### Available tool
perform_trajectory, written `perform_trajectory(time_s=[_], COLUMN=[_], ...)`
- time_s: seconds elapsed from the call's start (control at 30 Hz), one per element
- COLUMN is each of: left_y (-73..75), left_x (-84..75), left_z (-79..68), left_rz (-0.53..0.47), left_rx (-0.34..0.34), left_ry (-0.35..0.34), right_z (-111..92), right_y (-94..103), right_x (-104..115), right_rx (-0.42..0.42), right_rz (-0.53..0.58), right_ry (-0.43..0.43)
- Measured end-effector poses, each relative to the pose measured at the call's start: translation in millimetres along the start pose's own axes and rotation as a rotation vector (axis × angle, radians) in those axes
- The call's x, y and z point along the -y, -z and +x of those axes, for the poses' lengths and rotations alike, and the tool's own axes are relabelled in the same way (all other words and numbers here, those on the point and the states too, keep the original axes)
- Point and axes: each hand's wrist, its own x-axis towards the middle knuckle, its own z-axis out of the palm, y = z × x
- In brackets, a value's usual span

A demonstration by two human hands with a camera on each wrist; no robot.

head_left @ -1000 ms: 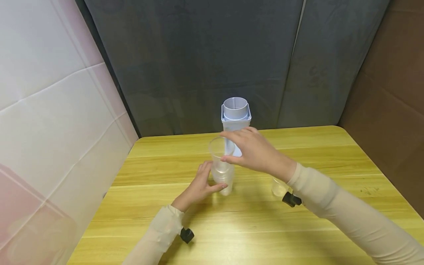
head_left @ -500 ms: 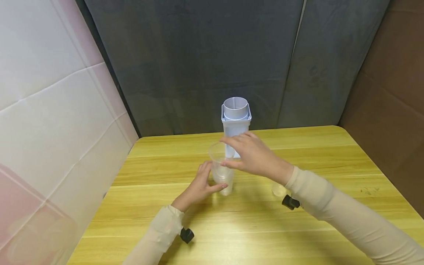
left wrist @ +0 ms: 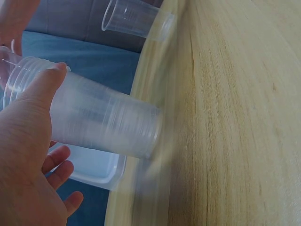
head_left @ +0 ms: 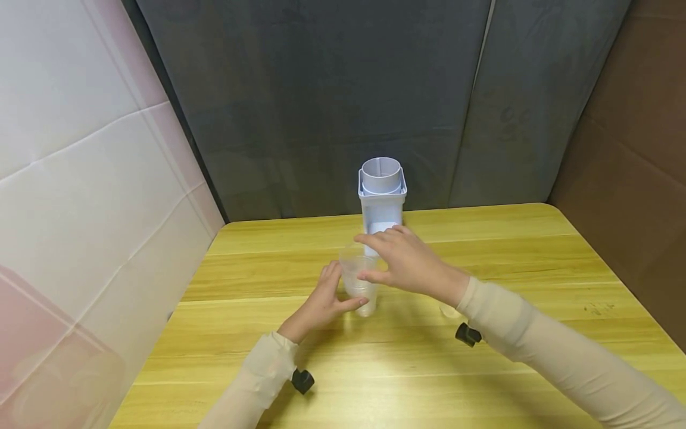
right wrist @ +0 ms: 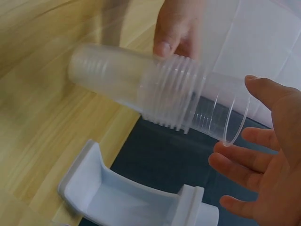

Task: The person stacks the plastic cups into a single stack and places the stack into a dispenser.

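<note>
A stack of clear plastic cups [left wrist: 106,110] stands upright on the wooden table. My left hand [head_left: 320,305] holds it from the left, thumb [left wrist: 47,84] just under the rims. One more clear cup [right wrist: 221,108] sits partly inside the top of the stack, its rim still well above the others. My right hand [head_left: 407,262] holds that top cup by its rim, with thumb [right wrist: 265,89] on one side and fingers on the other. Another clear cup [left wrist: 136,19] stands apart on the table, mostly hidden behind my right sleeve in the head view.
A pale blue-white holder [head_left: 382,205] with a round tube in its top stands behind the stack, near the table's back edge. Dark cloth [head_left: 321,107] hangs behind the table [head_left: 396,381]. A white and pink panel [head_left: 96,179] is at left, a brown one [head_left: 632,149] at right.
My right hand has moved down, and the top cup has sunk deeper into the stack with it. The left hand stays around the stack.
</note>
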Motion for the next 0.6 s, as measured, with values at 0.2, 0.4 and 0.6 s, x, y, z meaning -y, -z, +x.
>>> perform_trajectory(time_s=[0.2,0.4,0.6], left_y=[0.4,0.4,0.0], left_x=[-0.5,-1.4,-0.7], left_z=[0.2,0.6,0.3], left_rz=[-0.001,-0.001,0.001], left_rx=[0.005,0.0,-0.005], left_ry=[0.008,0.005,-0.005], right_z=[-2,-3,-5], right_y=[-9.3,-15.2,-21.5], right_x=[-2,-2,-2], right_rx=[-0.008,0.014,0.035], right_rz=[-0.006,0.008,0.024], right_ry=[0.009,0.0,-0.009])
